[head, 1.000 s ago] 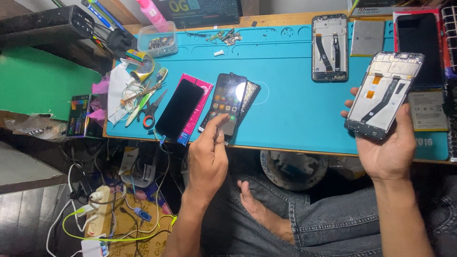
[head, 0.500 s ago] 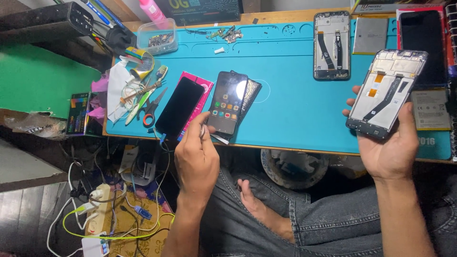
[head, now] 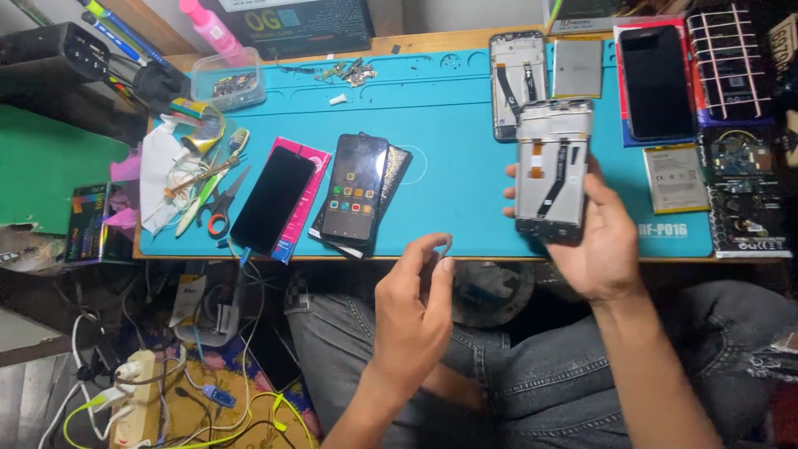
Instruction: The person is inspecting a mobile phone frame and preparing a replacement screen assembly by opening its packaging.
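Lit phone screen [head: 356, 189] with colourful app icons sits centre-left on the blue mat. Dark blank phone [head: 273, 199] lies on a pink box [head: 301, 199] beside it. Another black screen [head: 657, 81] upper right.

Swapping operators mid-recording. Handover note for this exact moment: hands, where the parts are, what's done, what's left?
Right hand: grips an opened phone frame, insides and flex cable facing up, held above the blue work mat.
Left hand: off the mat, over the lap, thumb and forefinger pinched; anything held is too small to tell.
On the mat: lit phone lying on another dark phone, black phone on a pink box, a second opened frame, a loose battery.
Done: the held frame is open, with no back cover.
Left: frame unassembled; battery outside it.
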